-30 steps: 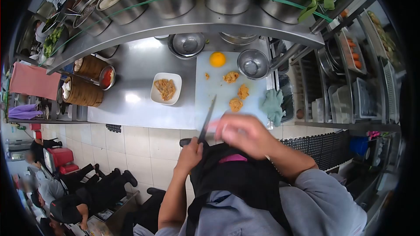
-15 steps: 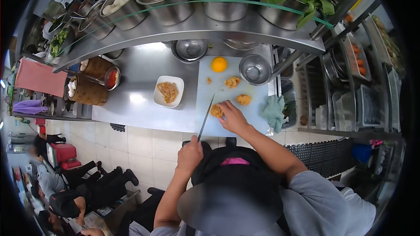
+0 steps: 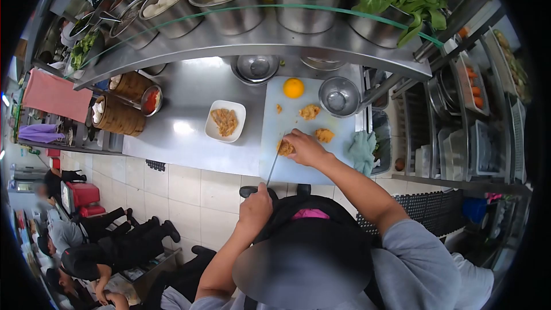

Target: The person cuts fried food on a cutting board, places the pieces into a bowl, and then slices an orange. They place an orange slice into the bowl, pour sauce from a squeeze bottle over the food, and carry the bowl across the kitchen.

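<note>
My left hand (image 3: 256, 205) is closed round the handle of a knife (image 3: 274, 163), at the front edge of the pale cutting board (image 3: 310, 167). The blade points away from me, its tip against a golden-brown fried piece (image 3: 285, 148). The fingers of my right hand (image 3: 306, 147) press on that piece from the right. Behind them on the board lie another fried piece (image 3: 324, 135), a further one (image 3: 309, 112), a small crumb (image 3: 279, 108) and an orange round fruit (image 3: 293, 88). A white square bowl (image 3: 241, 121) holding brown strips stands left of the board.
A metal bowl (image 3: 338, 96) sits at the board's back right, a green cloth (image 3: 363, 152) at its right edge. Bamboo steamers (image 3: 123, 117) stand on the left. A metal shelf (image 3: 252, 40) with steel pots crosses above the counter. Several people are at the lower left.
My left hand has moved slightly right, bringing the knife blade against the fried piece. My right hand still presses on that piece. The whole view has shifted a little.
</note>
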